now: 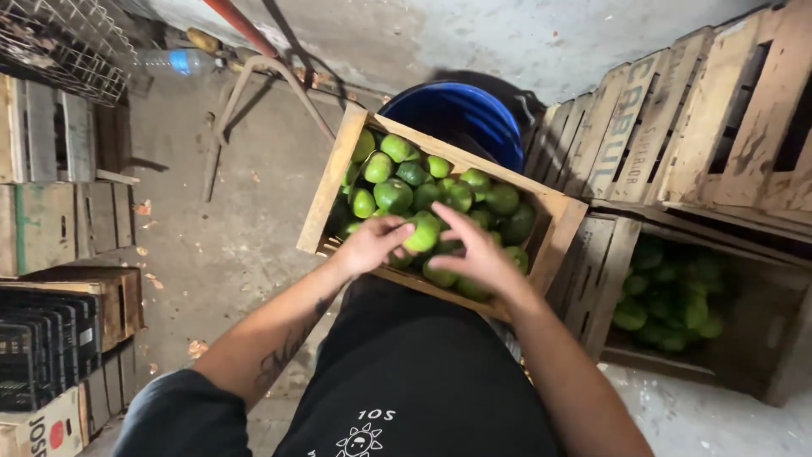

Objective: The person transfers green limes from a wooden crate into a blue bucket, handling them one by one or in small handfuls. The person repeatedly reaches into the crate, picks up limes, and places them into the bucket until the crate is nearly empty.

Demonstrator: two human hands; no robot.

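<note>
Black fabric of the person's shirt point(414, 381) fills the near centre of the downward view, with two bare forearms reaching away from it over a wooden crate point(334, 182) of green citrus fruits point(393, 195). That crate sits tilted at the middle of the scene, its near edge hidden behind the hands and its far corner resting over a blue plastic barrel point(461, 114).

At the near side of the crate, the left hand point(370, 244) has its fingers curled around one green fruit point(425, 230), thumb and fingertips touching it. Just right of it, the right hand point(478, 254) lies spread over the pile, fingers open and pointing far-left, its palm covering several fruits; whether it grips any of them cannot be told.

Surroundings crowd close. To the right, a second wooden crate point(761, 355) lies on its side in shadow, more green fruits point(672, 305) inside it. Above and behind it, empty slatted wooden crates point(719, 110) lean in a row against the wall. Along the left edge stand stacked wooden boxes point(59, 220), with black plastic crates point(38, 347) nearer and a wire rack point(59, 42) at the far-left corner. A clear plastic bottle point(173, 61) lies on the grey concrete floor point(203, 245) far left, beside a rusty metal frame point(262, 80). Scattered scraps dot the floor between the boxes and the centre crate.
</note>
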